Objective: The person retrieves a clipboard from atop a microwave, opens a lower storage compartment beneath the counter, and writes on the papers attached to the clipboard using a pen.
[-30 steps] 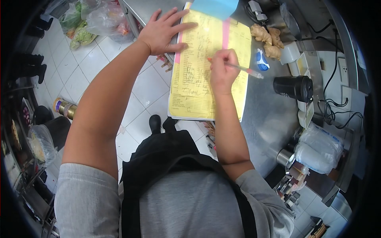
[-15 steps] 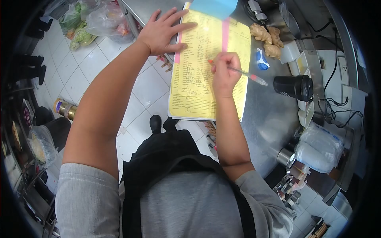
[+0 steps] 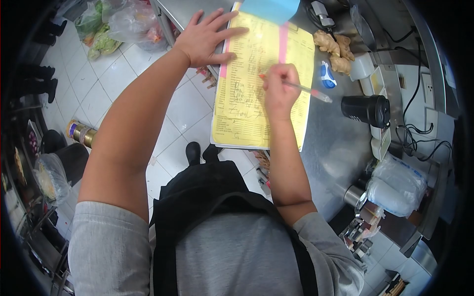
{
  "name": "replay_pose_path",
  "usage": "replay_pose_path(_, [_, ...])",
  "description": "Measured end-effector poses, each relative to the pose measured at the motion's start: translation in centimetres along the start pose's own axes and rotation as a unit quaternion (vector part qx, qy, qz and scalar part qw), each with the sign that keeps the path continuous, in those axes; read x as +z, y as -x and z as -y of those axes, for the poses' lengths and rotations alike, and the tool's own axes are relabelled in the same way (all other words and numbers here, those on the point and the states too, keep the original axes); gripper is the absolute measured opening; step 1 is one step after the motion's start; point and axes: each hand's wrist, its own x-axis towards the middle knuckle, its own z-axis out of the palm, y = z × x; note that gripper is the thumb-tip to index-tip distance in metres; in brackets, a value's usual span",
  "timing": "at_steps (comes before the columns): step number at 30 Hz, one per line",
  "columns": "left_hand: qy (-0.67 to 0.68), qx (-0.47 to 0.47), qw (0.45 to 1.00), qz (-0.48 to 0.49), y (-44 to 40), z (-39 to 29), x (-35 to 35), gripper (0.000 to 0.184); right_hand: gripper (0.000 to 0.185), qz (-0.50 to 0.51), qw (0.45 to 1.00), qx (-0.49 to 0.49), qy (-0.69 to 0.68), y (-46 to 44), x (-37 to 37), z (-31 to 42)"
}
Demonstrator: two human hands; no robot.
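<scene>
A yellow sheet (image 3: 242, 126) with printed lines and handwriting lies on a stack of papers at the edge of the metal counter. Pink strips mark it, and a blue paper (image 3: 271, 10) covers its top. My left hand (image 3: 205, 42) rests with spread fingers on the sheet's upper left edge. Closed round a clear pen (image 3: 308, 91) with a reddish tip, my right hand (image 3: 282, 91) is over the right half of the sheet. The pen's tip points left at the written columns; whether it touches the paper I cannot tell.
Ginger (image 3: 340, 64), a blue-and-white item (image 3: 327, 75) and a black lidded cup (image 3: 365, 110) stand right of the papers on the counter (image 3: 321, 143). Bagged vegetables (image 3: 103, 42) and a can (image 3: 81, 134) are at the left. Another person's dark shoes (image 3: 52, 89) show far left.
Compared with a second ago, my right hand and the pen have shifted slightly right and down. My left hand stays spread on the sheet. The whole view has moved slightly.
</scene>
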Motion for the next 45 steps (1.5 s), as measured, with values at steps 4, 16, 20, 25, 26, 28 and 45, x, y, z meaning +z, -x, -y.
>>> replay_pose_path(4, [-0.007, -0.001, 1.0, 0.0, 0.0, 0.0, 0.1, 0.068, 0.013, -0.028, 1.0, -0.011, -0.009, 0.0, 0.1, -0.3])
replay_pose_path(16, [-0.005, -0.002, 1.0, -0.002, 0.0, -0.1, 0.1, 0.067, 0.012, -0.023, 1.0, -0.016, 0.002, -0.2, -0.3, -0.7])
replay_pose_path(20, [-0.01, -0.001, 1.0, 0.002, 0.0, -0.1, 0.0, 0.066, 0.01, -0.064, 0.997, 0.002, -0.052, 0.0, -0.1, -0.1])
replay_pose_path(25, [-0.009, 0.0, 1.0, -0.002, -0.1, 0.0, 0.0, 0.065, 0.008, -0.141, 0.973, 0.056, -0.175, 1.7, -2.4, 3.0])
replay_pose_path(26, [0.002, -0.001, 1.0, -0.011, -0.1, 0.1, 0.3, 0.065, 0.009, -0.128, 0.975, 0.069, -0.166, 2.8, -3.5, 3.8])
replay_pose_path(28, [0.013, -0.003, 1.0, -0.021, 0.0, 0.2, 0.5, 0.066, 0.013, -0.065, 0.985, 0.16, -0.03, 5.9, -6.0, 4.2])
replay_pose_path(45, [0.083, -0.09, 0.992, 0.009, -0.7, -0.9, 0.0, 0.082, 0.02, 0.182, 0.893, -0.094, 0.4, 10.4, -7.4, 4.9])
